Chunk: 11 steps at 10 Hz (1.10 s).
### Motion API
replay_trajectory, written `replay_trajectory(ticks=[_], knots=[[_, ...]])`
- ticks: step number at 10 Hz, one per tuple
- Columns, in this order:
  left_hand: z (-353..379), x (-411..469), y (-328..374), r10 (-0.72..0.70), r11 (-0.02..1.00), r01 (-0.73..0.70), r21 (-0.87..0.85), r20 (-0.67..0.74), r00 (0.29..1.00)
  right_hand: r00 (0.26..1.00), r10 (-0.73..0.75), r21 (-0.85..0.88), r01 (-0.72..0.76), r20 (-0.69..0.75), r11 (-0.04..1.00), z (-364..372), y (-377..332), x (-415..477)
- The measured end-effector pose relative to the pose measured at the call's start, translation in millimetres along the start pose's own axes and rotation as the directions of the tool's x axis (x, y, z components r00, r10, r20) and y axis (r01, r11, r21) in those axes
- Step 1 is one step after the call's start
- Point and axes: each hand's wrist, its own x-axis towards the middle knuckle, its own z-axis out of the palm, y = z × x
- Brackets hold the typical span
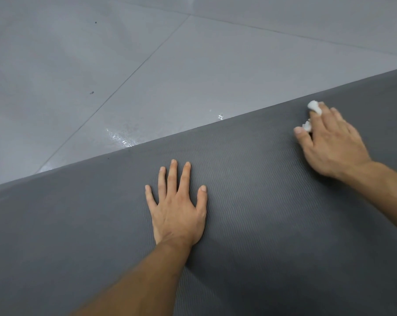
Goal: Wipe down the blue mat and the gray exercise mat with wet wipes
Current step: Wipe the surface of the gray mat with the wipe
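Gray exercise mat [250, 213]: left hand [178, 208] flat, fingers spread; right hand [330, 142] bunches wet wipe [314, 107] — overlap strokes, press evenly

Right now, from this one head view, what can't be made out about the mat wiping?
White crumpled wet wipe: head view, mostly covered by fingers of the right hand; only two bits show.
Right hand's grip: motion-blurred, finger placement unclear.
Dark gray ribbed exercise mat: cut off by the right and bottom frame edges.
Blue mat: outside the frame.
Dark specks on the gray tiled floor: too small to identify.
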Motion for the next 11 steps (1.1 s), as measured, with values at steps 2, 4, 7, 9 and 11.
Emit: replay_trajectory(ticks=[2,4,7,9,11], knots=[[0.2,0.6,-0.3,0.003,1.0,-0.003,0.003,0.002,1.0,0.984,-0.157,0.011,0.157,0.088,0.988,19.2,-47.8,-16.0],[0.6,0.6,0.2,-0.001,1.0,0.001,0.007,-0.009,1.0,0.861,-0.48,0.019,0.484,0.166,0.875,31.0,-101.4,-62.1],[-1.5,-0.1,1.0,-0.003,1.0,0.003,0.003,-0.001,1.0,0.821,-0.55,-0.03,0.56,0.153,0.828,25.4,-68.4,-90.9],[0.0,0.4,-0.3,0.001,1.0,-0.001,0.001,-0.006,1.0,0.958,-0.288,-0.056,0.288,0.007,0.956,14.0,-25.3,-62.5],[1.4,0.8,-0.7,0.002,1.0,-0.002,-0.002,-0.018,1.0,0.998,-0.018,-0.027,0.017,-0.067,1.0,1.6,18.3,-31.9]])
